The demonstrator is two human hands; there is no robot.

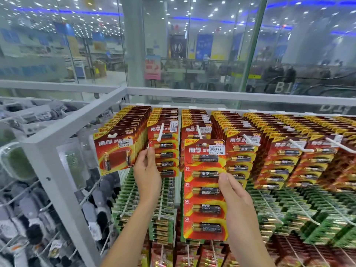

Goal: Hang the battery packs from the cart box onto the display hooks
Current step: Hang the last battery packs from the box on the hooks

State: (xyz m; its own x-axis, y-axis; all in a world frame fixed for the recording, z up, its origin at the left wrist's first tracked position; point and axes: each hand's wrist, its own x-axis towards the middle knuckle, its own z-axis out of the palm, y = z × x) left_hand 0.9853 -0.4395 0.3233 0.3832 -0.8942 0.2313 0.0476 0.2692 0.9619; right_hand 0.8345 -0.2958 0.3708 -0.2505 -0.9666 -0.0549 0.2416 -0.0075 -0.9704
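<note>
Two hands (192,182) gripping battery packs (205,189) before white rack (57,143), perhaps mall behind glass.

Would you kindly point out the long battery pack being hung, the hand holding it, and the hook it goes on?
long battery pack (204,197): head view, card middle.
right hand (234,191): head view, back of hand.
hook (204,144): head view, white tip.

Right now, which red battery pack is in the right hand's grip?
The long five-battery strip at centre, with the 12.00 sticker. The right hand pinches its right edge; it hangs in front of, and lower than, the hooked rows.
</note>
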